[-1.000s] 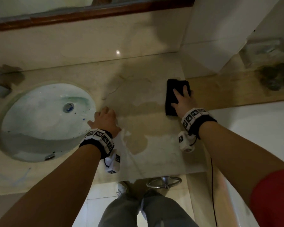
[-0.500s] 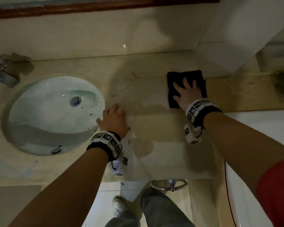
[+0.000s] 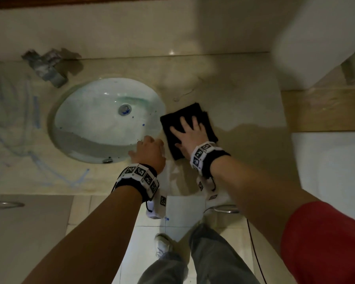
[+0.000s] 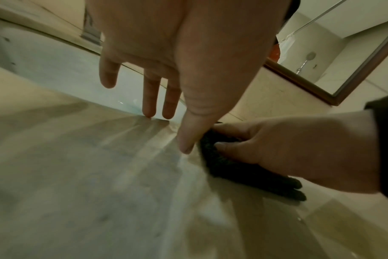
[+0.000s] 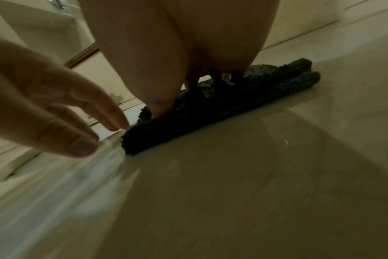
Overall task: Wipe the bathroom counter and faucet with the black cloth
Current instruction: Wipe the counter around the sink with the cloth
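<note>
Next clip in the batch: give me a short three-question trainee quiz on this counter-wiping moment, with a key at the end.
1. True or false: the right hand presses flat, fingers spread, on the black cloth.
2. Multiple choice: where does the black cloth lie? A) inside the sink basin B) on the counter just right of the sink C) draped over the faucet.
3. Fill in: the left hand rests on the counter at the near rim of the ____.

Key:
1. True.
2. B. The cloth lies on the counter beside the sink; the faucet stands behind the basin, untouched.
3. Sink.
</note>
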`<state>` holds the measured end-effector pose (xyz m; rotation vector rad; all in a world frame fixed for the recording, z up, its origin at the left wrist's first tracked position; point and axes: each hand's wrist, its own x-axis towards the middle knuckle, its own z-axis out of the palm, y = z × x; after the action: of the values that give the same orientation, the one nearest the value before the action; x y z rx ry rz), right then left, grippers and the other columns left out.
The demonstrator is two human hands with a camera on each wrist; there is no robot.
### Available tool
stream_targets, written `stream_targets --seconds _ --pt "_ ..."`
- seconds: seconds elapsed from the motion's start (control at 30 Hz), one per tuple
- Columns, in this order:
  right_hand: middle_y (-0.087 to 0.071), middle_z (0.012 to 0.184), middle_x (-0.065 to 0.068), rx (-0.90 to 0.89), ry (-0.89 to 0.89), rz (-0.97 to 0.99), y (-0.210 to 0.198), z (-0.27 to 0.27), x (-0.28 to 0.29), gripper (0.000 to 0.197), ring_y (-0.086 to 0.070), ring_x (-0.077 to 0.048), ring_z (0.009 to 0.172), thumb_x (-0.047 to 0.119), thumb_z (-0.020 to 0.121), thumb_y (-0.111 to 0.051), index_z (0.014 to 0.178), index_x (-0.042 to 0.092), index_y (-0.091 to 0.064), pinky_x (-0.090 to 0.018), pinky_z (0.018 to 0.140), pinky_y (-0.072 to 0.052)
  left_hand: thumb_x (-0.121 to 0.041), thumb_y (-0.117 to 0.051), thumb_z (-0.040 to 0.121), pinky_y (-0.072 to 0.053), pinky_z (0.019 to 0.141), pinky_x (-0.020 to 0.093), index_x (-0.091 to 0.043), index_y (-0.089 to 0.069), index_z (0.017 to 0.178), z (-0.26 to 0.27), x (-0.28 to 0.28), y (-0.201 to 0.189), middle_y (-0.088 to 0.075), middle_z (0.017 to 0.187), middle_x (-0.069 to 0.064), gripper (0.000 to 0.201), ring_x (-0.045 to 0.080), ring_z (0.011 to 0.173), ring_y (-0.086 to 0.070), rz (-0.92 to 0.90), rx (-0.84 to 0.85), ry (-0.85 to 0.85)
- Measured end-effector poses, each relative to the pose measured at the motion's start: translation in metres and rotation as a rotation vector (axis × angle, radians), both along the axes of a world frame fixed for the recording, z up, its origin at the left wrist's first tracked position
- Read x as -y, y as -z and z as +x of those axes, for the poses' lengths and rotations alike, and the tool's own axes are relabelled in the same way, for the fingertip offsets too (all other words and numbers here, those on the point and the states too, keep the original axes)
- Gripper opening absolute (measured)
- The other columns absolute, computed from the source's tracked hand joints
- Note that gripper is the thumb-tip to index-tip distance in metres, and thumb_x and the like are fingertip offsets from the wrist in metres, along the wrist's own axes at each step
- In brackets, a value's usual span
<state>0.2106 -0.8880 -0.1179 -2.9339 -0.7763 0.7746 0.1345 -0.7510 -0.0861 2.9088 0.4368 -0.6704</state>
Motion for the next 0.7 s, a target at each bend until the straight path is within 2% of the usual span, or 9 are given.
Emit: stream_targets --seconds 0.13,0.27,0.4,0.57,0.7 --pt "0.006 0.166 -0.004 -0.011 -0.03 0.039 0.003 -0.045 -0.016 0.061 0.009 -0.041 0.149 0.045 0.1 -0.043 0.154 0.043 -0.014 -0.055 0.12 -0.004 -0.036 -0.065 0.085 -0.038 0.095 0.053 -0.033 -0.048 0.129 -0.03 -0.017 -0.001 -0.04 0.136 0.0 0.047 0.027 0.125 -0.04 -0.009 -0.027 0.009" --pt "0.009 0.166 0.002 -0.039 0.044 0.049 -0.002 -0.07 0.01 0.061 0.01 -0.034 0.15 0.047 0.101 -0.042 0.154 0.046 -0.012 -0.051 0.122 -0.004 -0.04 -0.066 0.084 -0.039 0.095 0.054 -0.034 -0.046 0.132 -0.05 -0.023 -0.003 -0.036 0.14 0.0 0.052 0.029 0.127 -0.038 -0.005 -0.049 0.073" --pt "0.012 0.165 0.005 -0.051 0.26 0.034 -0.004 -0.088 0.072 0.062 0.01 -0.031 0.151 0.048 0.102 -0.04 0.155 0.046 -0.008 -0.051 0.122 -0.005 -0.039 -0.068 0.083 -0.039 0.097 0.055 -0.036 -0.047 0.13 -0.064 -0.018 -0.002 -0.034 0.14 0.001 0.052 0.03 0.128 -0.034 -0.03 -0.041 0.089" --pt "0.008 0.166 0.005 -0.027 0.578 -0.048 0.001 -0.111 0.166 0.062 0.005 -0.032 0.151 0.053 0.101 -0.038 0.154 0.047 -0.006 -0.051 0.12 -0.012 -0.028 -0.061 0.084 -0.039 0.092 0.054 -0.031 -0.053 0.12 -0.073 -0.015 -0.001 -0.039 0.135 0.003 0.037 0.032 0.124 -0.036 -0.04 0.02 0.096" --pt "0.007 0.166 0.003 -0.016 0.746 -0.065 0.005 -0.127 0.186 0.062 0.004 -0.033 0.151 0.052 0.101 -0.037 0.155 0.046 -0.006 -0.053 0.12 -0.012 -0.03 -0.06 0.085 -0.038 0.092 0.053 -0.033 -0.052 0.119 -0.076 -0.02 0.0 -0.039 0.135 0.003 0.035 0.032 0.125 -0.034 -0.052 0.028 0.123"
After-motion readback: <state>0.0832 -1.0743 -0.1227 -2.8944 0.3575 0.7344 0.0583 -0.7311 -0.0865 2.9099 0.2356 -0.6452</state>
